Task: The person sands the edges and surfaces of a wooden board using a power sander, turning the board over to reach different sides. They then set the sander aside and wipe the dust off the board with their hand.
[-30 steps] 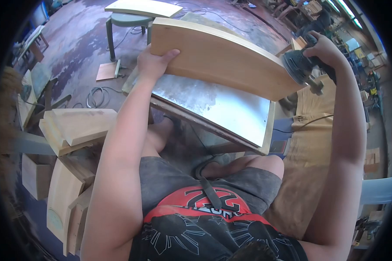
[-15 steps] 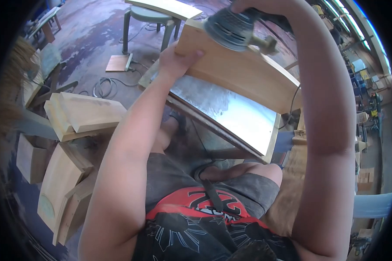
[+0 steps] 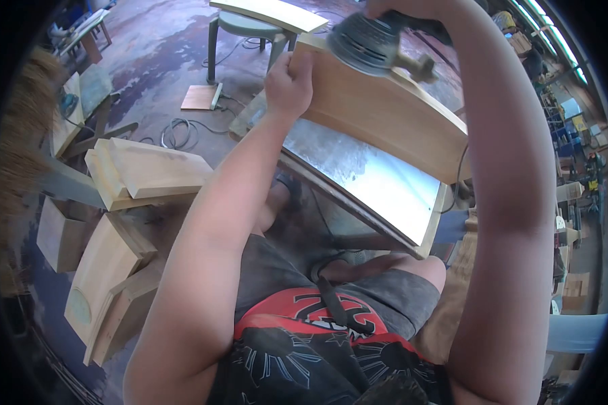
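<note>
A curved wooden piece (image 3: 385, 111) stands on edge along the far side of a low bench with a shiny top (image 3: 365, 177). My left hand (image 3: 290, 88) is closed round its left end, thumb near the upper corner. At the top of the view my right hand (image 3: 422, 8), partly cut off by the frame, grips a random orbital sander (image 3: 366, 44). The sander's round pad overlaps the piece's upper edge, just right of my left hand. A stubby dust outlet (image 3: 417, 67) sticks out from the sander's side.
Several curved wooden pieces (image 3: 159, 169) are stacked at my left. Behind the bench, a plastic stool (image 3: 250, 25) carries a pale board (image 3: 270, 13). A cable coil (image 3: 177, 133) and a small square board (image 3: 199, 97) lie on the floor. Tools and clutter line the right side.
My left hand has shifted from lying with its thumb across the piece's face to wrapping its end, thumb raised. The whole scene sits slightly further right in view. The sander stays along the upper edge.
</note>
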`<action>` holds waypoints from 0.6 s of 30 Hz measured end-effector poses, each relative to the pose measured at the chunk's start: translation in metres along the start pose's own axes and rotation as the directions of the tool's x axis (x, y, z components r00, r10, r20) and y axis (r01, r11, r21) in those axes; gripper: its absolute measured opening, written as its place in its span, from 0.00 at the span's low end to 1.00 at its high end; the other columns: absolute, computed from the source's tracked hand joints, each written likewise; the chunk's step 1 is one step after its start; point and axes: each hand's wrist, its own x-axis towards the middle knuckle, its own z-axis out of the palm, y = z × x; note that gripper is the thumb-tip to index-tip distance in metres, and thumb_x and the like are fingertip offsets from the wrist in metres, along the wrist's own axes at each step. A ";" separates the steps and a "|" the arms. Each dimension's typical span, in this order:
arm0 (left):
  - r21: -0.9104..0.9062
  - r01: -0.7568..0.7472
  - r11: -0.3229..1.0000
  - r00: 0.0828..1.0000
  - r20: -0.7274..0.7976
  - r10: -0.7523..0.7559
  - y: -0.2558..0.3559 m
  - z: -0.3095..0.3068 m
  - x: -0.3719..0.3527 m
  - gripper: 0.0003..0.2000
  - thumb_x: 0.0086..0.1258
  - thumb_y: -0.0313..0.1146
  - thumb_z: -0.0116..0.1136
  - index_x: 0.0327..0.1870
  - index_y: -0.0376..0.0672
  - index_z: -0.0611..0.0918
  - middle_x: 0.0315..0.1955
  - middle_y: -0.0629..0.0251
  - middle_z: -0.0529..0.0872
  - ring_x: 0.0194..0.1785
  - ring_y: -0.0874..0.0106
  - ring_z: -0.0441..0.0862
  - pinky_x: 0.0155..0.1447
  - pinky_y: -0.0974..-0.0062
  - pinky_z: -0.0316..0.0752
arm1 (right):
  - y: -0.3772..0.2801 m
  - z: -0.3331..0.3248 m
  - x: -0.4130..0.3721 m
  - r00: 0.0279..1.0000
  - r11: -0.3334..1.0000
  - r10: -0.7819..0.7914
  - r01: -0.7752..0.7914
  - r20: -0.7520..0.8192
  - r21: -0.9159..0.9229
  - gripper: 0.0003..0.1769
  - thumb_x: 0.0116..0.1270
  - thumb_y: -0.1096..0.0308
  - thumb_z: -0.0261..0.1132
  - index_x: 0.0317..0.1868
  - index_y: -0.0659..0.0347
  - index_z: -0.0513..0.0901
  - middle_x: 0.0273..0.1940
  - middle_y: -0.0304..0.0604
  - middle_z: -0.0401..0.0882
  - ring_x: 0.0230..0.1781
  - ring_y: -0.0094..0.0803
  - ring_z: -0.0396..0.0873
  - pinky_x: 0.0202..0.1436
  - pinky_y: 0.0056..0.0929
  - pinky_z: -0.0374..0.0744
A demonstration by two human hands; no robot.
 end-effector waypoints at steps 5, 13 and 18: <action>0.104 0.009 0.995 1.000 0.007 -0.010 0.012 0.005 0.004 0.26 0.72 0.59 0.64 0.40 0.38 0.85 0.33 0.51 0.89 0.40 0.51 0.88 0.48 0.58 0.80 | 0.058 0.024 -0.052 0.977 0.983 0.178 -0.182 -0.120 -0.025 0.45 0.52 0.57 0.79 0.71 0.61 0.76 0.53 0.58 0.86 0.51 0.46 0.86 0.57 0.37 0.83; -0.002 -0.110 0.994 0.993 -0.047 0.110 -0.008 0.011 0.002 0.22 0.79 0.53 0.55 0.40 0.39 0.84 0.32 0.49 0.88 0.40 0.51 0.87 0.46 0.57 0.78 | 0.167 0.054 -0.096 0.964 0.973 0.229 -0.222 -0.137 0.065 0.35 0.54 0.67 0.76 0.65 0.52 0.79 0.44 0.45 0.84 0.42 0.35 0.81 0.54 0.35 0.80; -0.047 -0.058 0.997 0.998 -0.012 0.058 -0.025 0.011 0.004 0.23 0.76 0.55 0.60 0.42 0.39 0.84 0.34 0.50 0.89 0.42 0.52 0.88 0.47 0.57 0.79 | 0.168 0.056 -0.089 0.977 0.994 0.107 -0.101 -0.186 0.041 0.35 0.53 0.66 0.76 0.65 0.50 0.79 0.44 0.46 0.85 0.43 0.35 0.81 0.55 0.34 0.80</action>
